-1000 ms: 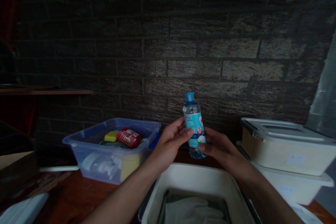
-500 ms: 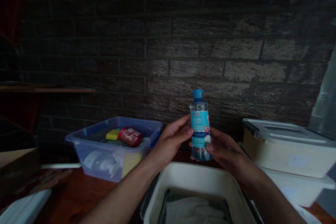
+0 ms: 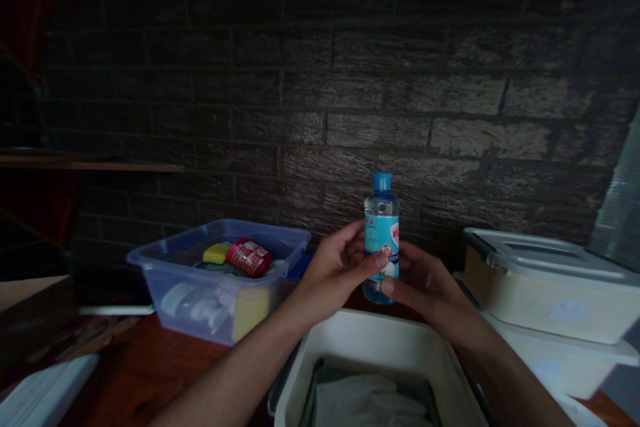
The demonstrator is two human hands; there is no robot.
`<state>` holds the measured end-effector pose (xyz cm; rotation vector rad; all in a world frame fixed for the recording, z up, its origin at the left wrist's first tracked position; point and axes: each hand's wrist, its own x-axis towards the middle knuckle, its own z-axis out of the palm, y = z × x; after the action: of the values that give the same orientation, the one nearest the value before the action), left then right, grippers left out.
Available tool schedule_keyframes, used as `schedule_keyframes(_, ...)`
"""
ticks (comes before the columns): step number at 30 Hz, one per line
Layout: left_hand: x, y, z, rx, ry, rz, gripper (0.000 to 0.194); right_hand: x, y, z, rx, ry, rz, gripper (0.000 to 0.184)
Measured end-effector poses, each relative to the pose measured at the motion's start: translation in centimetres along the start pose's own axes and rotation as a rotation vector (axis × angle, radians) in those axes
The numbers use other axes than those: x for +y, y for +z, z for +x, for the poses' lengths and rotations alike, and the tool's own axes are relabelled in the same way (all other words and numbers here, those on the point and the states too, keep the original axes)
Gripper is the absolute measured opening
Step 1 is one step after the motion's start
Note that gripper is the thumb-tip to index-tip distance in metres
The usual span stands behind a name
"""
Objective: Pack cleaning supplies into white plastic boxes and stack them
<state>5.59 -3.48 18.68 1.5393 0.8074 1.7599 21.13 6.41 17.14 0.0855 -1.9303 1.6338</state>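
Your left hand (image 3: pixel 333 270) and right hand (image 3: pixel 433 283) both grip the clear bottle (image 3: pixel 381 240), thumbs on the near side, blue cap (image 3: pixel 383 181) up. Keep the bottle upright and press lightly, since its thin wall may flex. Turn it with your fingertips, thumbs low on the label. It is above the far rim of the open white bin (image 3: pixel 370 323), between the blue tub (image 3: pixel 183 263) and the stacked boxes (image 3: pixel 550 300); maintain clearance from that rim.

Bottle (image 3: pixel 381 240): clear, glossy plastic, smooth cap
Blue tub (image 3: pixel 187 300): translucent plastic, smooth
White bin (image 3: pixel 370 333): smooth plastic, soft sheen
Folded cloth (image 3: pixel 367 400): matt fabric
Tabletop (image 3: pixel 150 370): reddish wood, faintly glossy
Wall (image 3: pixel 350 90): rough brick, dull with shiny patches
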Motion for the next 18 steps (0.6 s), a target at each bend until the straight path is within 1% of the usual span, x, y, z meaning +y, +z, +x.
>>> schedule_keyframes(2,-0.13,0.0,0.09,0.032,0.005,-0.007,0.046,0.4,-0.06,0.07,0.015,-0.006,-0.013,0.048)
schedule_keyframes(4,-0.27,-0.13,0.16,0.048,0.009,-0.02,0.045,0.51,-0.21,0.08,-0.006,-0.003,0.003,0.049)
schedule_keyframes(8,-0.39,-0.51,0.21,0.008,0.001,-0.068,0.044,0.09,-0.4,0.03,-0.075,0.019,0.068,0.051)
schedule_keyframes(11,-0.3,-0.61,0.24,-0.004,-0.005,-0.049,0.041,-0.01,-0.25,0.09,-0.044,0.014,0.076,0.049)
schedule_keyframes(14,-0.21,-0.51,0.26,0.032,0.027,0.011,0.038,0.24,-0.03,0.16,-0.006,0.004,0.108,0.048)
schedule_keyframes(18,-0.25,-0.23,0.18,0.036,0.059,0.073,0.04,0.69,0.02,0.23,0.035,-0.023,0.081,0.05)
